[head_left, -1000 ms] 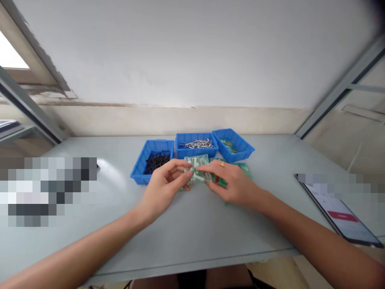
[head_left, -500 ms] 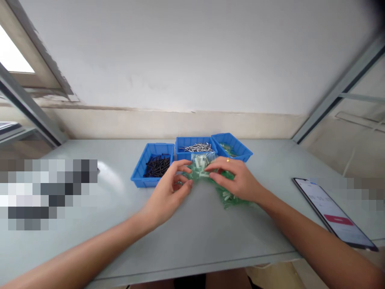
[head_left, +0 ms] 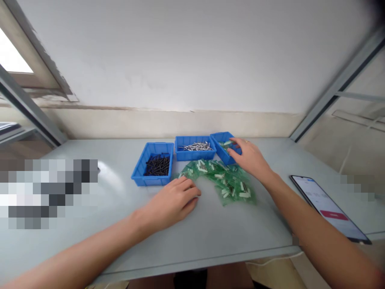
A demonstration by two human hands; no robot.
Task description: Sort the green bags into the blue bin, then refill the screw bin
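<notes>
My left hand (head_left: 176, 198) rests palm down on the tabletop, fingers loosely bent and holding nothing visible. Just beyond its fingertips spreads an overlapping group of green plastic bags (head_left: 224, 176), with white plugs and metal screws inside. My right hand (head_left: 248, 158) reaches over the right blue bin (head_left: 221, 154), its thumb and forefinger apart at the bags (head_left: 225, 144) in there. Whether it touches one I cannot tell. Black screws (head_left: 158, 164) fill the floor of the left blue bin (head_left: 138, 176). Silver screws or nails (head_left: 198, 146) lie in the middle blue bin (head_left: 192, 155).
A phone (head_left: 327, 208) lies on the table's right side, its screen lit. At the left, something on the table is pixelated out. The grey table (head_left: 186, 249) meets a white wall (head_left: 186, 60) behind the bins, with metal frame posts at both sides.
My right hand has left the green bag at the centre and moved up and right to the right bin. My left hand has lowered onto the table. The bag now lies among the others.
</notes>
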